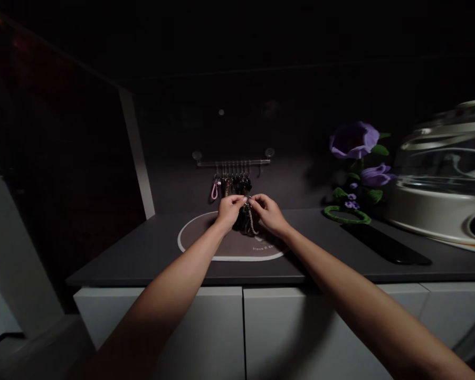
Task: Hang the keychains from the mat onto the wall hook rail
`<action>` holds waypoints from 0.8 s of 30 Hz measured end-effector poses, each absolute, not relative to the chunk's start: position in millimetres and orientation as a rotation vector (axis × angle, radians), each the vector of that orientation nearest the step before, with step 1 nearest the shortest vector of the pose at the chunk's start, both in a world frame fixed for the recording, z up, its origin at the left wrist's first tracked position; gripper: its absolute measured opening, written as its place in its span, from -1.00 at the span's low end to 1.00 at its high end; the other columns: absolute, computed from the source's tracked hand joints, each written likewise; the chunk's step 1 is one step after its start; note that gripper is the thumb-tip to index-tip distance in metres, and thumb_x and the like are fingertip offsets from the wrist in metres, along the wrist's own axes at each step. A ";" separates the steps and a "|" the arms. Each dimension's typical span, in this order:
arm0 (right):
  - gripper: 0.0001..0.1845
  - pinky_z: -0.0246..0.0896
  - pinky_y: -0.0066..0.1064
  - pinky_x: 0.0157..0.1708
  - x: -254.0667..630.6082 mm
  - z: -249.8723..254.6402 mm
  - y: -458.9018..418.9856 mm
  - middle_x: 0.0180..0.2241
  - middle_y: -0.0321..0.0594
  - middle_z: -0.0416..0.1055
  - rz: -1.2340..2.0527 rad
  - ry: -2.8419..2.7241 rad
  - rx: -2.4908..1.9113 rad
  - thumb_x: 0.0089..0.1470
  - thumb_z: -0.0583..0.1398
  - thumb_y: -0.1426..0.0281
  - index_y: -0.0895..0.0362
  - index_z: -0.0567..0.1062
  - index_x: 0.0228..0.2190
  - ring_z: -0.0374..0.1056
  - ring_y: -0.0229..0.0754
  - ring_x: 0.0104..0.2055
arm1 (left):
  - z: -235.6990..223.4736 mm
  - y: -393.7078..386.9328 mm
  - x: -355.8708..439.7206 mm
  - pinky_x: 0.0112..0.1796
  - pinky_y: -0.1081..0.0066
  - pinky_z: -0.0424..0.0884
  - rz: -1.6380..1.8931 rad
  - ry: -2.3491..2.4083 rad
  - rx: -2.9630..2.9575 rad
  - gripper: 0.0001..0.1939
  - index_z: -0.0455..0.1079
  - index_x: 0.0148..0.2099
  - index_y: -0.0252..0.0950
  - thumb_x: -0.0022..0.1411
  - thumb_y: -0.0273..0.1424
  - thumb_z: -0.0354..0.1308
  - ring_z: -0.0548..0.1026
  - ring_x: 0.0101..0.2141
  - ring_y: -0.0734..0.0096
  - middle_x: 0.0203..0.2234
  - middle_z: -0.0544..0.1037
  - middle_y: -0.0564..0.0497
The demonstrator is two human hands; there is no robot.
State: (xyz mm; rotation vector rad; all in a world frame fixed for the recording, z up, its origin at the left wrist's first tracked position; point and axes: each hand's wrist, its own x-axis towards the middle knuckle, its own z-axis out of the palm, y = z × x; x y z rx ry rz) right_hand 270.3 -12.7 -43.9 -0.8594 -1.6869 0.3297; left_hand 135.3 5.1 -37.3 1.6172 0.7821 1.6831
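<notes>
My left hand (227, 212) and my right hand (269, 214) meet above the counter, fingertips pinched together on the metal ring of a keychain (252, 222). A braided cord and a dark bundle hang below that ring, between the hands; the small parts are too dim to make out. Just behind, a transparent hook rail (233, 163) is fixed to the wall. Several keychains dangle from its hooks, among them a pink loop keychain (214, 190) at the left end. My fingers partly hide the lower ends of the hanging bunch.
Under my hands lies a brown mat (198, 240) with a white rim on the dark countertop (134, 258). To the right stand purple artificial flowers (355, 141) with a green ring base, a black phone-like slab (386, 245) and a white appliance (431, 203) with a transparent cover.
</notes>
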 end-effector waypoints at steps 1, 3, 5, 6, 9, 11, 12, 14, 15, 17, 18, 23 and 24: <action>-0.65 0.12 -0.47 -0.48 269.7 -44.7 -11.7 -0.50 -0.30 0.33 0.407 -1.668 -0.851 -0.04 0.09 0.11 0.14 0.38 -0.38 0.20 -0.30 -0.50 | -37.9 5.4 135.7 -0.30 0.42 0.30 1.696 0.778 1.582 -0.86 0.47 -0.41 -0.36 -0.09 -0.40 0.20 0.42 -0.43 0.44 -0.52 0.53 0.01; -0.64 0.10 -0.48 -0.52 268.6 -45.9 -9.6 -0.54 -0.32 0.30 0.536 -1.622 -0.831 -0.08 0.12 0.09 0.14 0.37 -0.39 0.17 -0.32 -0.54 | -38.7 5.9 136.2 -0.29 0.41 0.31 1.711 0.770 1.541 -0.84 0.48 -0.41 -0.36 -0.10 -0.40 0.21 0.42 -0.42 0.42 -0.50 0.53 0.00; -0.64 0.09 -0.49 -0.53 267.9 -46.3 -8.0 -0.56 -0.33 0.28 0.613 -1.578 -0.815 -0.12 0.14 0.10 0.16 0.37 -0.43 0.14 -0.34 -0.55 | -39.2 6.1 136.8 -0.27 0.39 0.31 1.710 0.758 1.535 -0.84 0.48 -0.40 -0.36 -0.10 -0.40 0.21 0.43 -0.41 0.41 -0.49 0.54 -0.01; -0.64 0.08 -0.49 -0.53 267.7 -46.1 -7.6 -0.57 -0.33 0.27 0.636 -1.557 -0.810 -0.13 0.15 0.10 0.16 0.37 -0.45 0.14 -0.34 -0.55 | -39.3 6.0 137.2 -0.26 0.38 0.31 1.709 0.752 1.542 -0.84 0.48 -0.40 -0.36 -0.10 -0.39 0.21 0.43 -0.40 0.41 -0.48 0.54 -0.02; -0.65 0.08 -0.49 -0.50 268.0 -43.2 -7.0 -0.56 -0.33 0.27 0.668 -1.503 -0.803 -0.16 0.18 0.13 0.18 0.36 -0.48 0.14 -0.35 -0.53 | -39.6 5.8 138.6 -0.24 0.37 0.32 1.706 0.736 1.589 -0.82 0.48 -0.39 -0.36 -0.08 -0.37 0.21 0.44 -0.38 0.39 -0.45 0.54 -0.04; -0.66 0.08 -0.49 -0.48 269.2 -39.1 -6.2 -0.56 -0.34 0.27 0.662 -1.493 -0.808 -0.18 0.19 0.14 0.19 0.36 -0.50 0.14 -0.36 -0.52 | -40.1 6.6 139.4 -0.23 0.37 0.32 1.714 0.727 1.642 -0.81 0.47 -0.37 -0.37 -0.04 -0.35 0.19 0.44 -0.37 0.38 -0.43 0.54 -0.06; -0.66 0.07 -0.49 -0.48 270.2 -36.4 -5.3 -0.56 -0.35 0.26 0.658 -1.495 -0.813 -0.18 0.19 0.15 0.19 0.35 -0.50 0.13 -0.36 -0.52 | -40.6 7.5 139.7 -0.23 0.37 0.32 1.725 0.728 1.673 -0.80 0.46 -0.35 -0.37 -0.02 -0.34 0.17 0.45 -0.35 0.38 -0.41 0.54 -0.07; -0.66 0.06 -0.50 -0.50 272.9 -29.8 -2.3 -0.58 -0.36 0.25 0.662 -1.500 -0.828 -0.17 0.17 0.14 0.18 0.33 -0.50 0.12 -0.36 -0.54 | -42.1 10.0 139.8 -0.22 0.37 0.32 1.757 0.751 1.747 -0.78 0.45 -0.30 -0.37 0.03 -0.34 0.13 0.44 -0.33 0.38 -0.37 0.53 -0.10; -0.67 0.06 -0.50 -0.51 274.5 -26.0 -0.1 -0.59 -0.36 0.25 0.669 -1.499 -0.833 -0.16 0.17 0.14 0.17 0.32 -0.50 0.12 -0.36 -0.54 | -43.1 11.6 139.5 -0.23 0.37 0.32 1.777 0.776 1.789 -0.78 0.44 -0.28 -0.37 0.06 -0.33 0.10 0.44 -0.32 0.38 -0.35 0.52 -0.11; -0.67 0.06 -0.50 -0.52 278.3 -17.3 5.4 -0.58 -0.35 0.27 0.684 -1.488 -0.839 -0.15 0.15 0.13 0.16 0.29 -0.50 0.13 -0.35 -0.55 | -45.5 14.9 138.4 -0.24 0.37 0.33 1.820 0.840 1.868 -0.77 0.42 -0.25 -0.35 0.09 -0.33 0.07 0.43 -0.32 0.37 -0.33 0.50 -0.11; -0.68 0.07 -0.49 -0.52 280.1 -12.6 8.8 -0.58 -0.34 0.27 0.683 -1.476 -0.842 -0.14 0.15 0.14 0.16 0.29 -0.50 0.14 -0.35 -0.56 | -46.8 16.5 137.7 -0.25 0.37 0.32 1.842 0.872 1.904 -0.77 0.41 -0.23 -0.34 0.11 -0.34 0.05 0.42 -0.32 0.37 -0.32 0.49 -0.12; -0.72 0.05 -0.50 -0.57 288.0 13.0 31.5 -0.61 -0.34 0.26 0.568 -1.424 -0.901 -0.07 0.09 0.17 0.16 0.28 -0.49 0.12 -0.36 -0.60 | -51.9 20.8 134.6 -0.24 0.36 0.29 1.861 1.009 2.060 -0.78 0.38 -0.25 -0.34 0.17 -0.37 -0.05 0.40 -0.33 0.35 -0.35 0.47 -0.13; -0.72 0.05 -0.51 -0.57 289.0 17.8 37.1 -0.61 -0.33 0.27 0.523 -1.425 -0.925 -0.06 0.09 0.18 0.16 0.29 -0.50 0.13 -0.35 -0.59 | -52.4 20.8 134.3 -0.24 0.36 0.29 1.850 1.027 2.082 -0.78 0.38 -0.27 -0.33 0.18 -0.37 -0.07 0.39 -0.33 0.35 -0.37 0.46 -0.12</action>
